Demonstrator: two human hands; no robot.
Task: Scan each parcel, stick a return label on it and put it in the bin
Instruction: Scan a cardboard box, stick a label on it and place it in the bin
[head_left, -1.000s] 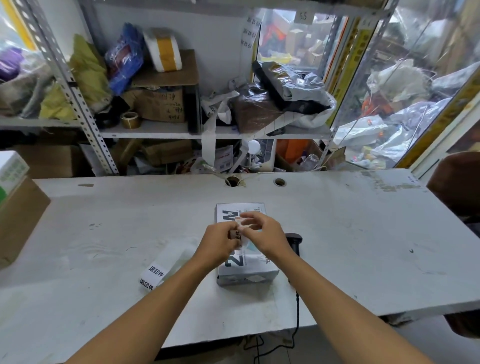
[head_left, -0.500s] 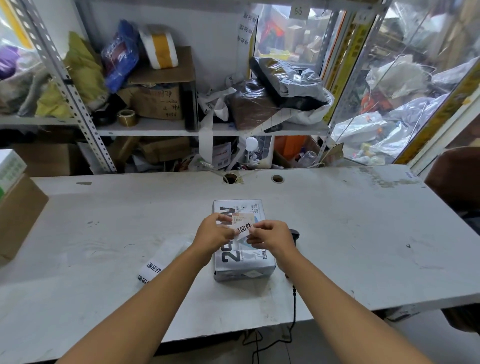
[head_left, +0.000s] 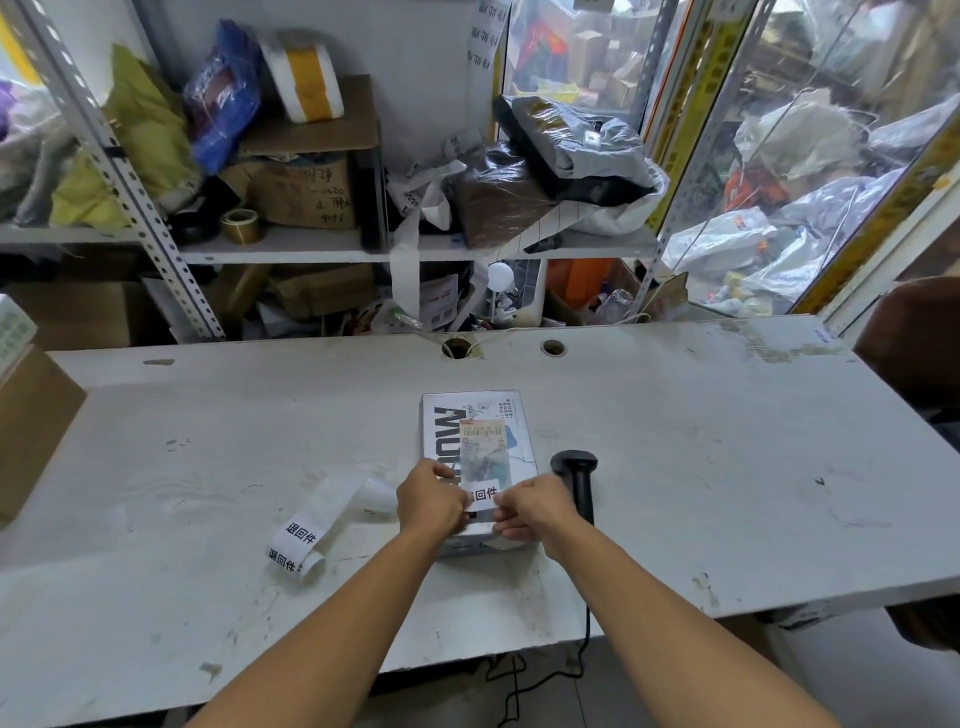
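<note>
A flat white parcel (head_left: 475, 431) with black lettering and a shipping slip lies in the middle of the white table (head_left: 701, 467). A small white return label (head_left: 482, 494) with black characters sits on the parcel's near end. My left hand (head_left: 431, 501) pinches the label's left edge and my right hand (head_left: 527, 506) pinches its right edge, both with curled fingers low over the box. A black barcode scanner (head_left: 575, 480) lies on the table just right of the parcel, its cable running off the front edge.
A strip of return labels (head_left: 317, 525) lies curled on the table left of the parcel. A brown cardboard box (head_left: 31, 431) stands at the table's left end. Cluttered metal shelves (head_left: 311, 244) fill the back. A dark chair (head_left: 914, 338) is at far right.
Both hands have carried the label from the parcel's middle toward its near end and lowered it onto the box. The shipping slip, earlier hidden by the hands, now shows.
</note>
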